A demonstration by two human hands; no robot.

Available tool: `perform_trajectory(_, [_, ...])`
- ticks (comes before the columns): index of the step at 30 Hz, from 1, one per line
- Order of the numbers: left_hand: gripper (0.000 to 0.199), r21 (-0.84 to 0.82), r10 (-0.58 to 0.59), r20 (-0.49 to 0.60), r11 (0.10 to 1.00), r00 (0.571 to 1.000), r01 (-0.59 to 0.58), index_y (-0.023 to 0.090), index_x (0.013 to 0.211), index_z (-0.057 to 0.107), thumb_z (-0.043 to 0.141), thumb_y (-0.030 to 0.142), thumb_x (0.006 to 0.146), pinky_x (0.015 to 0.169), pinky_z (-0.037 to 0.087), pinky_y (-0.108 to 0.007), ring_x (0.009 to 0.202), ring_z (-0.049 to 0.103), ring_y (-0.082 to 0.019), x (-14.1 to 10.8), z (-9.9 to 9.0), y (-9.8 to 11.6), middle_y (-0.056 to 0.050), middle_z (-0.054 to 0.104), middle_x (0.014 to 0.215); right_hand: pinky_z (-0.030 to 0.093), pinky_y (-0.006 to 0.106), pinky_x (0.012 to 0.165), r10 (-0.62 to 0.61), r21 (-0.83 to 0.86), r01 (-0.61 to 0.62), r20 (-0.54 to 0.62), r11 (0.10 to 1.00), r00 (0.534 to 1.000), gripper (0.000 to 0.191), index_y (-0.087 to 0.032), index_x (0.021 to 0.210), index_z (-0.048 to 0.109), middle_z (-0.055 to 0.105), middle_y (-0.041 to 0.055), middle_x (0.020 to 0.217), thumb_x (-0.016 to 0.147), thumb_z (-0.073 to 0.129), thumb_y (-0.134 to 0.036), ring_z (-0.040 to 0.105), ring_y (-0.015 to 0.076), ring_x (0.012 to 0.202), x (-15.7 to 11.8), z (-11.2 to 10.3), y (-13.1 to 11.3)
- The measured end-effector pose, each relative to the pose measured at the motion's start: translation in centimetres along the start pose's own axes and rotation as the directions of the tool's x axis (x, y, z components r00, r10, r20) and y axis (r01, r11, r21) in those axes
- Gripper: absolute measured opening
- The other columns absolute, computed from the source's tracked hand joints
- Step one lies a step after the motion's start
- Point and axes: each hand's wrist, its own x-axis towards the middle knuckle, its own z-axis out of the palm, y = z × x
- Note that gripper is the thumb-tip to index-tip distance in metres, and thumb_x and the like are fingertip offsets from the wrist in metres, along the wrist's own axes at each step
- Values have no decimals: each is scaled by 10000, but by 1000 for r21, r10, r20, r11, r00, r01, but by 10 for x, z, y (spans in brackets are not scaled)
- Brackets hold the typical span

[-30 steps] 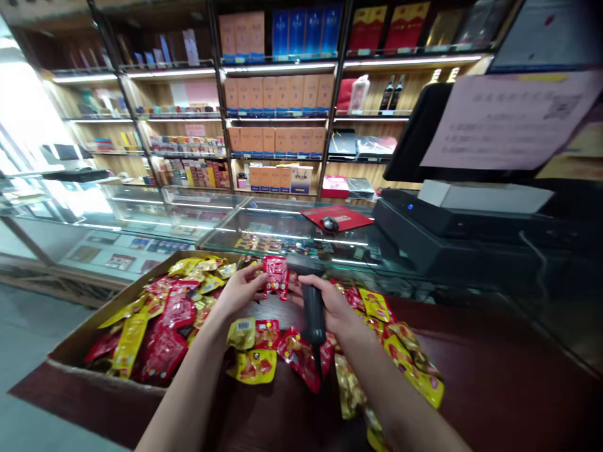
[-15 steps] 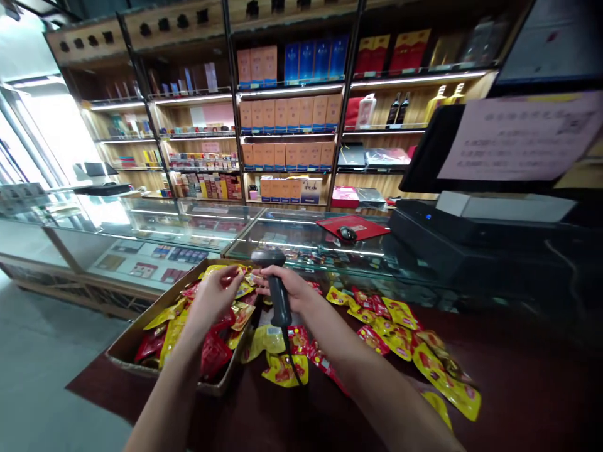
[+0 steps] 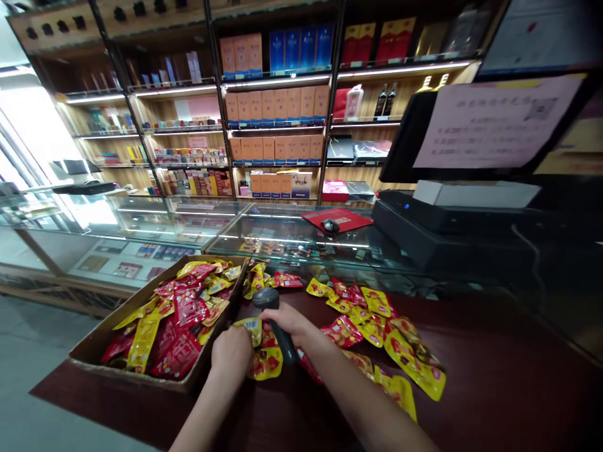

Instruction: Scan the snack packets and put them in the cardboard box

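My right hand (image 3: 288,319) is wrapped round a dark handheld scanner (image 3: 282,342), its head pointing up and left. Just left of it, my left hand (image 3: 232,351) grips a yellow packet (image 3: 253,328) whose barcode label faces up. Red and yellow packets fill an open cardboard box (image 3: 195,375) to the left. Under and beside my hands lie another yellow packet (image 3: 266,364) and some red ones. To the right, several packets (image 3: 370,323) are spread on the dark red tabletop (image 3: 494,364).
Behind the tabletop runs a glass display counter (image 3: 277,232) with a red mat (image 3: 339,220) and a black mouse (image 3: 330,225) on it. A monitor bearing a paper sheet (image 3: 494,125) rises at the right. Shelves of boxes (image 3: 277,107) line the back.
My left hand has moved from over the box's right edge down to the tabletop and grips the yellow barcoded packet. The scanner in my right hand is lower, and the view has shifted.
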Motion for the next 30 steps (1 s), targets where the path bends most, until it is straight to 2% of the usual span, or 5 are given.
perform_trajectory(7, [368, -133, 123, -254, 978, 959, -160, 209, 1196, 617, 394, 194, 904, 756, 480, -340, 1026, 593, -281, 33, 27, 51, -155, 628, 1162, 440, 218, 511, -8, -1, 8, -152, 1000, 988, 90, -135, 727, 629, 556, -27, 541, 660, 659, -187, 520, 98, 478, -15, -63, 2])
perform_trajectory(11, [346, -481, 294, -367, 752, 882, -451, 237, 1142, 650, 523, 129, 839, 943, 433, -359, 1077, 578, -230, 82, 42, 84, -96, 627, 1194, 448, 220, 480, -25, 33, 35, -272, 999, 962, 101, -126, 748, 646, 593, 1, 566, 666, 649, -185, 550, 115, 486, -24, -105, -7])
perform_trajectory(16, [611, -982, -49, -86, 175, 995, -76, 108, 1189, 557, 792, 257, 645, 718, 546, -306, 806, 677, -195, 131, 40, 101, -162, 642, 1093, 524, 223, 659, -119, 105, 169, -372, 980, 921, 177, -146, 835, 668, 687, 36, 825, 665, 624, -168, 624, 113, 673, -32, -127, -20])
perform_trajectory(19, [542, -984, 125, 142, -93, 982, 154, 85, 1064, 600, 816, 319, 625, 640, 558, -274, 729, 688, -189, 140, 32, 98, -143, 693, 931, 528, 247, 702, -177, 157, 246, -356, 956, 917, 250, -152, 881, 679, 699, 44, 884, 633, 656, -183, 644, 144, 755, -36, -123, -25])
perform_trajectory(30, [489, -959, 182, 100, -243, 978, 144, 162, 944, 612, 853, 314, 546, 549, 537, -233, 627, 683, -159, 138, -15, 60, -40, 726, 782, 478, 283, 788, -360, -139, 334, -258, 932, 897, 263, -166, 909, 668, 694, 22, 872, 648, 647, -189, 621, 175, 843, -49, -88, -30])
